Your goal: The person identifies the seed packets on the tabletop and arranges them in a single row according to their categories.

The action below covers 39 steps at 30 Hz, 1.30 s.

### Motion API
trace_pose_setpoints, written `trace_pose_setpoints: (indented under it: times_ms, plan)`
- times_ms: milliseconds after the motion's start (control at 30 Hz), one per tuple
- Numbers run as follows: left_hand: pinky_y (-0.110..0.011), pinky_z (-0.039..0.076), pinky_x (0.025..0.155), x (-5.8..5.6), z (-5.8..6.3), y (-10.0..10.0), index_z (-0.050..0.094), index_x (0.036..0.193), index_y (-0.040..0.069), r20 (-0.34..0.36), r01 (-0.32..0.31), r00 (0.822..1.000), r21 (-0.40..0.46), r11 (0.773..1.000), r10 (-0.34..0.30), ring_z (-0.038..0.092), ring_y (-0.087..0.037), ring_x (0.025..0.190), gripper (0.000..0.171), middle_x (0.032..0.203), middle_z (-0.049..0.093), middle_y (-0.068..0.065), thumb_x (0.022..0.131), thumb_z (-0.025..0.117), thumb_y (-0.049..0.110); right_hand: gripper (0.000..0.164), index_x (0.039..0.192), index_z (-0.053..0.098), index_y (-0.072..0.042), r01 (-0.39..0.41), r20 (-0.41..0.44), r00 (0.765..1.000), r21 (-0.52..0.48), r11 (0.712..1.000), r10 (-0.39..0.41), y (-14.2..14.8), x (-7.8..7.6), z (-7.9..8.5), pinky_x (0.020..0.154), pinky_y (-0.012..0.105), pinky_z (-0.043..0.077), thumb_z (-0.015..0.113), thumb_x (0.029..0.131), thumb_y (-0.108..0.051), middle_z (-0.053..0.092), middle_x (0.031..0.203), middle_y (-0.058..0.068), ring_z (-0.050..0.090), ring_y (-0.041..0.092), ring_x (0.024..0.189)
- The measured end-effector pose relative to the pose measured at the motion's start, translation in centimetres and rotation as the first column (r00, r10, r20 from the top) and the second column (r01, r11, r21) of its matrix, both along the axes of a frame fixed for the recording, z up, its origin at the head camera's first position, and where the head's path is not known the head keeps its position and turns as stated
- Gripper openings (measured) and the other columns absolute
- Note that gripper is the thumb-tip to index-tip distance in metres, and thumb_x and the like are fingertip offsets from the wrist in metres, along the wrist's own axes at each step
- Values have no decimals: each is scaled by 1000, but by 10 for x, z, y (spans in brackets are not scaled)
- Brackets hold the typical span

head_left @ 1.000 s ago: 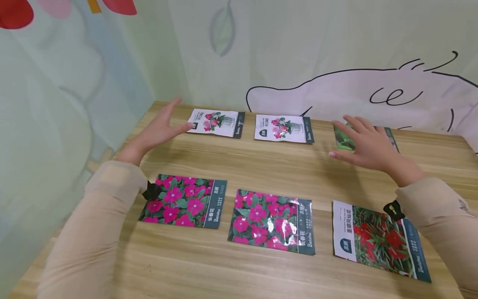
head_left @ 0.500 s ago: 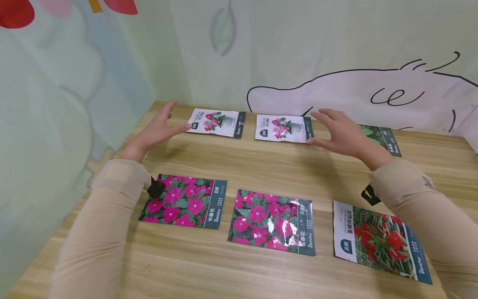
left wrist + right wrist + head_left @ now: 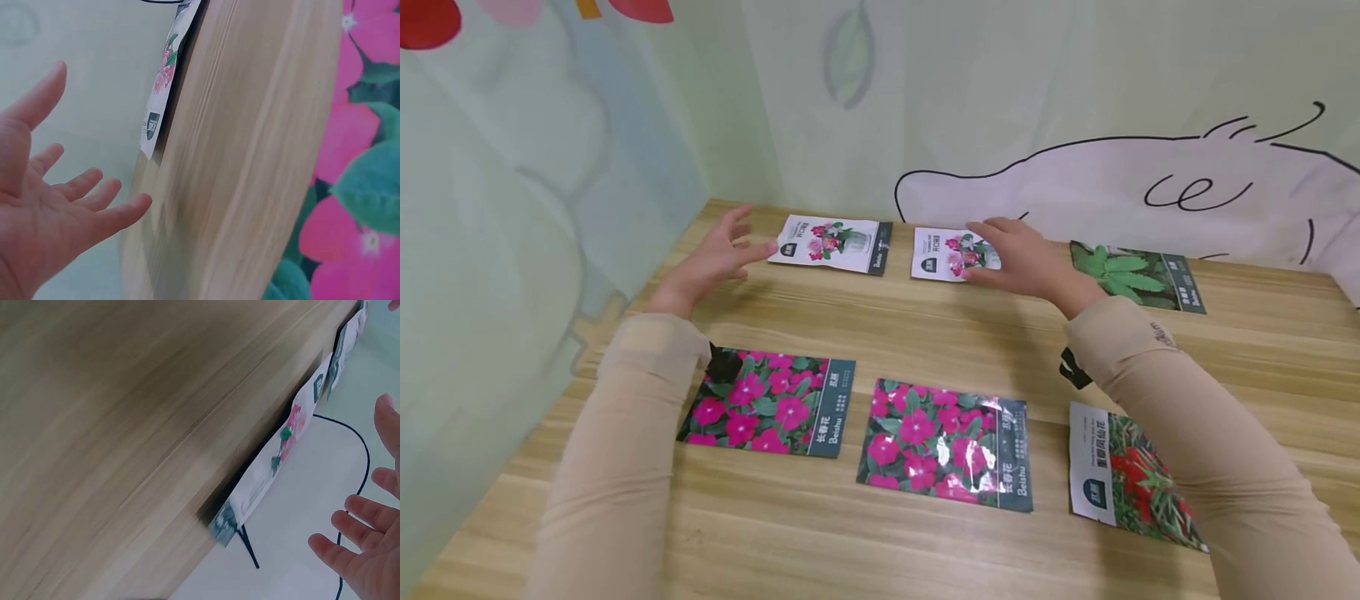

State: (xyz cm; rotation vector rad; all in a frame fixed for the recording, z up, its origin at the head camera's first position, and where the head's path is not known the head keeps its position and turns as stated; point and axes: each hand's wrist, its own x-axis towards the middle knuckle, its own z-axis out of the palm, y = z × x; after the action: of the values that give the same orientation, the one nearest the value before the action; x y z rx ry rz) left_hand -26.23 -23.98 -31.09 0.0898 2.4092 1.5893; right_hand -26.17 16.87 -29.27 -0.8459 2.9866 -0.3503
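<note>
Right hand (image 3: 1026,260): slid left over the last second, off the green-leaf packet (image 3: 1138,279), and now it's hovering at the right end of the middle white packet (image 3: 947,254).
Left hand (image 3: 711,257): pretty much parked, just beside the left end of the left white packet (image 3: 831,243).
On the bench (image 3: 775,533): no packet has budged, far as I can tell.
What it means: imo only the reach has changed, right hand on a different packet and nothing picked up.
Right fingers (image 3: 359,531): spread apart, holding nothing; right wrist view shows a gap between them and the packet.
Left fingers (image 3: 122,215): also spread, nothing in them, no contact visible in the left wrist view.
White pair: side by side along the back, near the backdrop (image 3: 985,108).
Front row: left pink-flower packet (image 3: 767,408), right pink-flower packet (image 3: 917,437), then the red-flower packet (image 3: 1138,475), partly hidden by the right sleeve (image 3: 1210,425).
</note>
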Motion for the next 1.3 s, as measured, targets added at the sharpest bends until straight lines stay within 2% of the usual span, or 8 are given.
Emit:
trace_pose_setpoints:
  times_ms: [233,533,667,767,900,1133,1233,1300]
  plan:
    - [-56,29,104,-11,-4,8,-4,150,18,46,-11,999,-49,999,13,15,-36,138,94,153,1,-19,88,64,35,69,141,35,-1,72,87,994,-75,995,-65,-32,-19,-8,108,49,27,63,88,-35,39,141,21,33,37,130]
    - [-53,24,108,-18,-15,14,0,149,11,46,33,999,-89,995,-29,11,-37,138,88,152,3,-24,90,62,31,64,138,40,1,125,43,992,-150,981,-120,-80,-35,-28,103,42,36,64,88,-32,50,133,19,46,35,121]
    - [-54,20,109,-21,-17,17,2,150,10,26,39,999,-127,991,-36,9,-37,139,86,151,4,-25,90,61,30,65,141,36,-1,141,142,984,-279,950,-104,-97,-37,-30,105,39,34,62,90,-31,44,139,16,43,31,125]
    - [-55,17,110,-24,-17,19,3,150,10,20,38,999,-167,985,-35,10,-38,138,86,151,6,-26,90,61,32,66,144,31,-5,208,274,958,-446,870,-89,-108,-38,-30,108,36,29,60,91,-30,35,146,13,35,26,131]
    - [-52,15,111,-28,-15,23,4,150,9,20,47,999,-200,979,-44,12,-39,137,86,150,9,-27,90,61,32,66,146,27,-8,354,428,900,-607,712,-82,-118,-40,-32,109,35,27,59,92,-26,28,149,13,26,25,136]
    - [-48,16,111,-31,-14,31,6,147,0,5,50,999,-194,980,-50,18,-36,133,79,149,14,-23,92,58,23,65,147,24,-6,583,658,753,-654,483,-19,-134,-43,-38,108,38,29,58,93,-18,22,151,12,25,25,136]
    - [-47,14,112,-32,-15,34,5,147,-1,12,55,999,-193,980,-53,16,-36,135,77,149,14,-24,93,56,21,63,147,23,-7,685,738,671,-654,320,72,-140,-44,-38,105,36,34,56,93,-12,22,151,12,30,25,134]
    - [-46,11,113,-33,-15,35,4,146,-2,13,58,998,-187,981,-57,14,-35,136,77,150,13,-24,93,55,20,62,147,23,-6,737,765,630,-643,210,131,-143,-42,-37,105,37,35,54,94,-8,22,151,12,31,24,134]
